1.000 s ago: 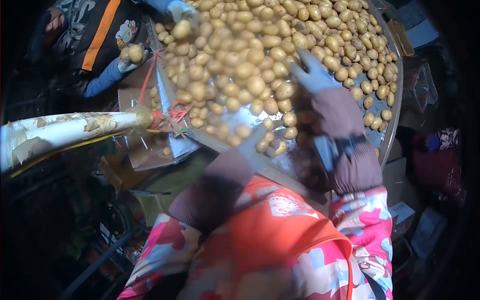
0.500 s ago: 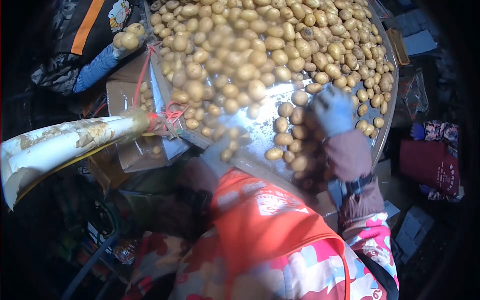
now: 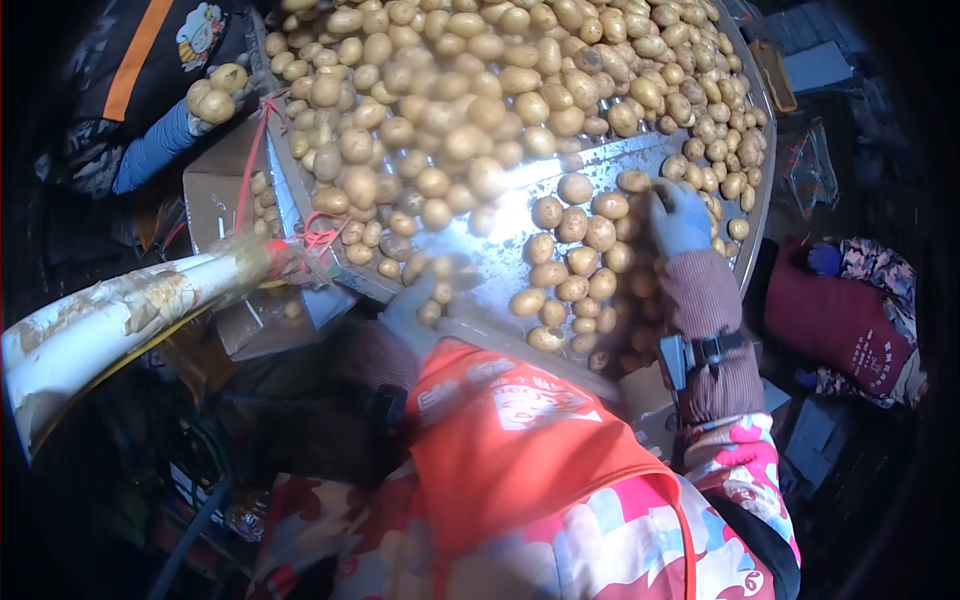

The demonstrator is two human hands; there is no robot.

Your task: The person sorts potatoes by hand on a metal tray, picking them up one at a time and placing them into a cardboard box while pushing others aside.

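Potatoes [image 3: 600, 233] lie loosely grouped on a wet metal tray [image 3: 490, 275] in front of me. My right hand [image 3: 682, 220], in a blue-grey glove, is at the right of this group. Its fingers are bent and a little apart, beside a potato [image 3: 634, 181], and nothing shows between them. My left hand [image 3: 408, 308], in a pale glove, is low at the tray's near edge. It is curled around a few small potatoes [image 3: 430, 312]; its fingertips are blurred.
A large heap of potatoes [image 3: 660, 50] covers the tray's far side. At left, a white wrapped tube [image 3: 130, 300] juts in beside a cardboard box [image 3: 215, 185]. A co-worker's blue sleeve [image 3: 155, 150] lies near several potatoes [image 3: 215, 95]. Another person in a maroon apron [image 3: 830, 310] is at right.
My view has shifted slightly, so the scene sits further left. My right hand has slowed from a blur, and potatoes left of it have gathered nearer me. My left hand keeps its place.
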